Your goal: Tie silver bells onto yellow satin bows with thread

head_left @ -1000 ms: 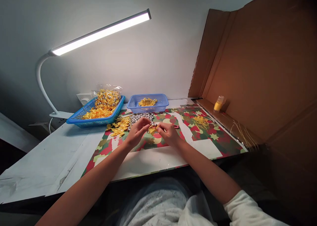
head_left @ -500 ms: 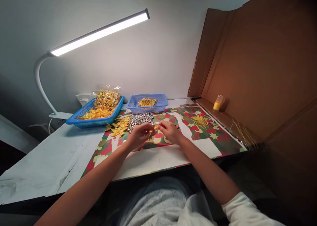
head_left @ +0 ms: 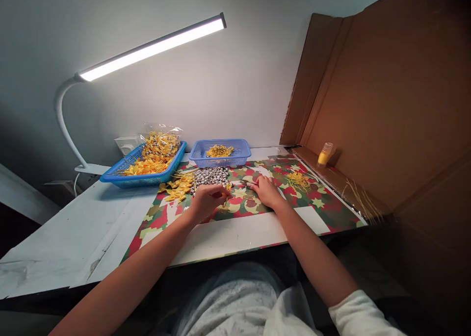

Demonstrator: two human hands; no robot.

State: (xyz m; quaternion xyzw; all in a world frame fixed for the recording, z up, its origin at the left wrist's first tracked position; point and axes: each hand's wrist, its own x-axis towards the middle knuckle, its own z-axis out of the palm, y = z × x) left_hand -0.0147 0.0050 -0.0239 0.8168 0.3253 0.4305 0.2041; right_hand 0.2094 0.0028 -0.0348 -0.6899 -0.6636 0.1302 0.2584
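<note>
My left hand (head_left: 206,202) is closed in a pinch on a small yellow ribbon bow (head_left: 228,193) with a thin cord hanging below the fingertips. To its right, my right hand (head_left: 268,192) has its fingers closed on a slim, pointed metal tool (head_left: 247,182) lying low over the camouflage-patterned mat (head_left: 253,204); its exact kind is too small to tell. Just behind my left hand lies a heap of shiny silver bells (head_left: 211,175). Beside the heap, on the left, yellow ribbon bows (head_left: 178,187) with cord tails are piled.
A blue basket (head_left: 143,179) of yellow bows and a bagged bundle stands back left. A smaller blue basket (head_left: 239,159) holds corded pieces. Yellow cord scraps (head_left: 298,180) lie right. A small yellow bottle (head_left: 325,154) stands by the cardboard wall (head_left: 382,105). A lamp (head_left: 154,46) hangs above.
My right hand has parted from the left, moved right and taken hold of the slim tool on the mat. The left hand stays nearly in place with the bow.
</note>
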